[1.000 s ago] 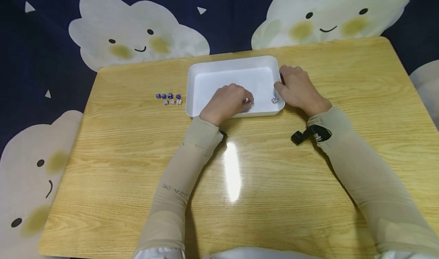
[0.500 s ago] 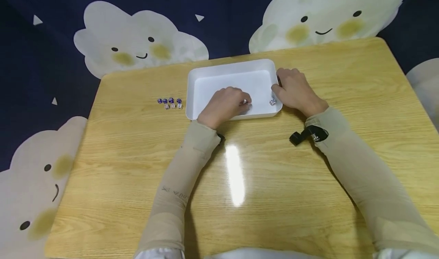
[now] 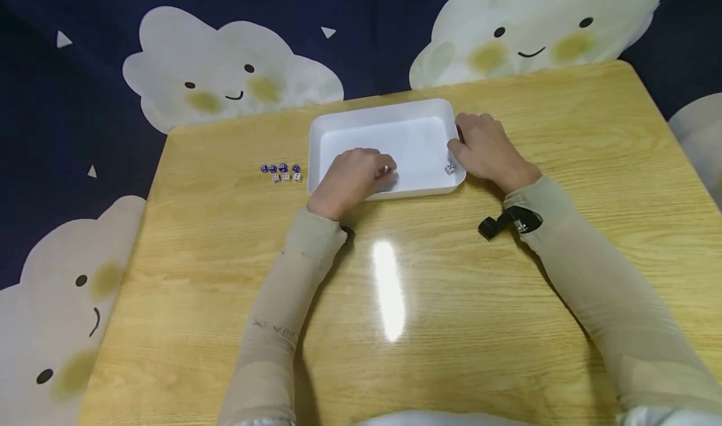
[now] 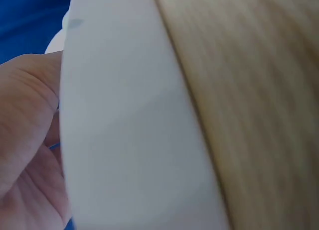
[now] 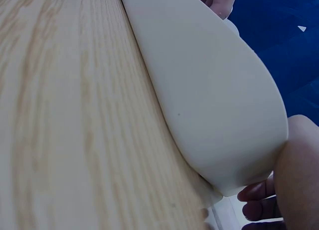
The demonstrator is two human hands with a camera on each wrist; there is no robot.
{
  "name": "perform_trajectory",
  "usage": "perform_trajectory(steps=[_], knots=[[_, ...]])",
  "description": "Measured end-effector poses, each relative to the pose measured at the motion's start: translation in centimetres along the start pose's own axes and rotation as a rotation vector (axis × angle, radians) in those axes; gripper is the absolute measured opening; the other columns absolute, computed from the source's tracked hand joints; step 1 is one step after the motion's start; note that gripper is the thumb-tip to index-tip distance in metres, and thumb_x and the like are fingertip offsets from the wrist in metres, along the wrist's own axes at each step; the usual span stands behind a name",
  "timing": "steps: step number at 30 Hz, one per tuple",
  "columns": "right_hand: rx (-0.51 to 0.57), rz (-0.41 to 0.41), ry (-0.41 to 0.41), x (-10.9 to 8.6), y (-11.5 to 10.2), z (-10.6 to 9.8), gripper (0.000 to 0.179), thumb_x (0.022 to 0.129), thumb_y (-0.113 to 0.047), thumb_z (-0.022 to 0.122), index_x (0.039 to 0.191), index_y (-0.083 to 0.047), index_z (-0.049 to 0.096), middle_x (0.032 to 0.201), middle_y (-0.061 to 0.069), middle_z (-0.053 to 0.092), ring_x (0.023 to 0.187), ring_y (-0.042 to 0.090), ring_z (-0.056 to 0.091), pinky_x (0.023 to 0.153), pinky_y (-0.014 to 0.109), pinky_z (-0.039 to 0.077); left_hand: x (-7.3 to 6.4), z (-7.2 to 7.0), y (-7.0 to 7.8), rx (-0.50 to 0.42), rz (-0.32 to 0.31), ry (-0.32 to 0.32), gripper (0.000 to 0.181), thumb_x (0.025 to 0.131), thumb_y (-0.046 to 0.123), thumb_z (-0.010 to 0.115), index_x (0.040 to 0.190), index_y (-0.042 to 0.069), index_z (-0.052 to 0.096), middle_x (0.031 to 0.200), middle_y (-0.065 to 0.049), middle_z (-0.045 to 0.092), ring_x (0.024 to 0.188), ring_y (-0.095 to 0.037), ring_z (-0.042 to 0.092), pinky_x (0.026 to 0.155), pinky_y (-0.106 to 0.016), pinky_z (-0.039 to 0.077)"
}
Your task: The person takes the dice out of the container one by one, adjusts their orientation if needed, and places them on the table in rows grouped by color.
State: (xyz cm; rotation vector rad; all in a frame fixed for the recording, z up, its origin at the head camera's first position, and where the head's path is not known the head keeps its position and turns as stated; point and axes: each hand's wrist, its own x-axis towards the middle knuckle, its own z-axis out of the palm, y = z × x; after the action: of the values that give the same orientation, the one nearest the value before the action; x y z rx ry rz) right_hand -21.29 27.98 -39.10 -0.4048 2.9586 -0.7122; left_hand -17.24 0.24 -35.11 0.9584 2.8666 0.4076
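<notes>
My left hand reaches over the near wall of a white rectangular tray. Between its thumb and fingertips it pinches a small white die, mostly covered by the fingers. In the left wrist view the tray wall hides the fingertips. At the tray's right end my right hand grips the rim, thumb on the inner side and fingers outside, as the right wrist view also shows around the tray corner. Another white die lies inside the tray near that thumb.
Left of the tray, dice stand on the wooden table in two rows: several blue dice behind, white dice in front. A dark cloud-patterned cloth hangs behind the table.
My left hand has slid left inside the tray with the pinched die. My right hand keeps its hold on the rim. The head view has shifted slightly.
</notes>
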Motion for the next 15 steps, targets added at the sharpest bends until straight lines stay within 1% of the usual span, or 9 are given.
perform_trajectory(steps=[3, 7, 15], knots=[[0.005, 0.015, 0.008, 0.1, 0.0, -0.3, 0.031, 0.099, -0.026, 0.041, 0.104, 0.001, 0.056, 0.098, 0.021, 0.059, 0.097, 0.041, 0.049, 0.087, 0.053, 0.038, -0.1, -0.6, -0.2, -0.012, 0.010, 0.027, 0.022, 0.100, 0.027, 0.069, 0.116, 0.015, 0.078, 0.103, -0.002, 0.078, 0.092, -0.016, 0.073, 0.082, -0.036, 0.060], [0.013, 0.019, 0.011, 0.1, 0.0, -0.5, 0.035, 0.100, -0.026, 0.041, 0.109, 0.002, 0.057, 0.102, 0.022, 0.061, 0.099, 0.042, 0.049, 0.089, 0.055, 0.039, -0.3, -1.1, -0.5, -0.012, 0.001, 0.049, 0.021, 0.101, 0.026, 0.069, 0.115, 0.013, 0.078, 0.104, -0.002, 0.079, 0.093, -0.017, 0.074, 0.083, -0.036, 0.060], [0.013, 0.006, 0.002, 0.1, -0.2, 0.0, 0.034, 0.100, -0.026, 0.041, 0.107, 0.002, 0.058, 0.100, 0.023, 0.060, 0.100, 0.043, 0.051, 0.088, 0.055, 0.040, -1.3, -1.1, -1.4, -0.032, -0.048, 0.073, 0.019, 0.102, 0.024, 0.067, 0.113, 0.014, 0.079, 0.101, -0.002, 0.079, 0.092, -0.017, 0.074, 0.083, -0.037, 0.060]])
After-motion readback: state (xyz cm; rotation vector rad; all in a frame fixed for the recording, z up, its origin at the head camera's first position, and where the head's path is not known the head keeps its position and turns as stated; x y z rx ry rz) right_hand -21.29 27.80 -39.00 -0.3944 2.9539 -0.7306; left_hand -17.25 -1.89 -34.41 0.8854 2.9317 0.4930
